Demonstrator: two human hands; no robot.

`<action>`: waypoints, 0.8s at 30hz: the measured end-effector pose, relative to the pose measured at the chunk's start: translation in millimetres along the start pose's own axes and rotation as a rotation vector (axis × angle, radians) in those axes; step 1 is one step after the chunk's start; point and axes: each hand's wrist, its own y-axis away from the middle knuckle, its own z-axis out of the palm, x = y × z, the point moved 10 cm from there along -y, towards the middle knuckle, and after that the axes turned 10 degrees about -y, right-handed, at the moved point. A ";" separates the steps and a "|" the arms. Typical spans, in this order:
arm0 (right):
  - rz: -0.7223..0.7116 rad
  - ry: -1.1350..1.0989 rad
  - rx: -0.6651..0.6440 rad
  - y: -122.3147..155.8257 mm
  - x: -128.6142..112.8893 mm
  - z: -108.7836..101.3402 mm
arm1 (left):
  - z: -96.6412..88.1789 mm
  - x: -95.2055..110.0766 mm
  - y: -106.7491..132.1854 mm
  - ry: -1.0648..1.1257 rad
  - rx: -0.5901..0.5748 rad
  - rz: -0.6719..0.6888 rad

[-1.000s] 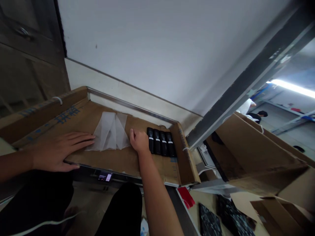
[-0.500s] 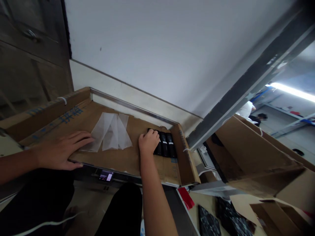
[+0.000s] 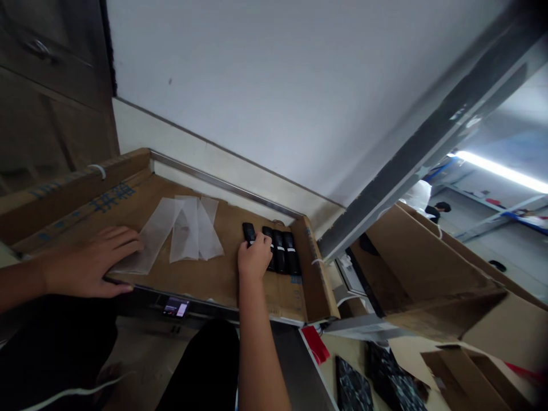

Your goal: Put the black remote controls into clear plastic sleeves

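My right hand (image 3: 253, 258) is closed round the leftmost black stick-shaped item (image 3: 248, 233), pulled a little away from the row of three black items (image 3: 282, 251) on the cardboard sheet (image 3: 214, 279). My left hand (image 3: 92, 264) lies flat and open on the cardboard, its fingertips on the nearest of several translucent plastic bags (image 3: 148, 245). Two more bags (image 3: 199, 234) lie fanned out between the hands.
The cardboard sheet has raised flaps at left (image 3: 64, 182) and right (image 3: 314, 268). A white wall (image 3: 278, 85) rises behind. Large open cartons (image 3: 432, 274) stand at right, dark patterned trays (image 3: 377, 382) lie below. A small lit display (image 3: 175, 309) sits at the table's front edge. A person (image 3: 432, 208) is far right.
My right hand moved from beside the bags to the black items and took hold of the leftmost one, shifting it left. My left hand drew the nearest bag slightly left.
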 end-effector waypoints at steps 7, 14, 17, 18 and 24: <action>0.006 -0.018 -0.019 7.2 0.4 2.1 | -10.7 11.5 -3.0 0.053 -0.041 0.010; 0.000 -0.198 -0.011 7.2 4.5 8.1 | -10.6 12.1 -4.4 0.065 -0.026 0.038; 0.006 -0.282 -0.001 6.7 6.4 7.8 | -9.6 14.6 -4.1 0.042 -0.036 0.075; -0.002 -0.304 0.000 6.7 5.5 7.6 | -9.6 15.0 -3.9 0.037 -0.039 0.077; -0.089 -0.377 0.040 6.9 -5.1 0.8 | -8.8 13.9 -2.7 0.033 -0.041 0.071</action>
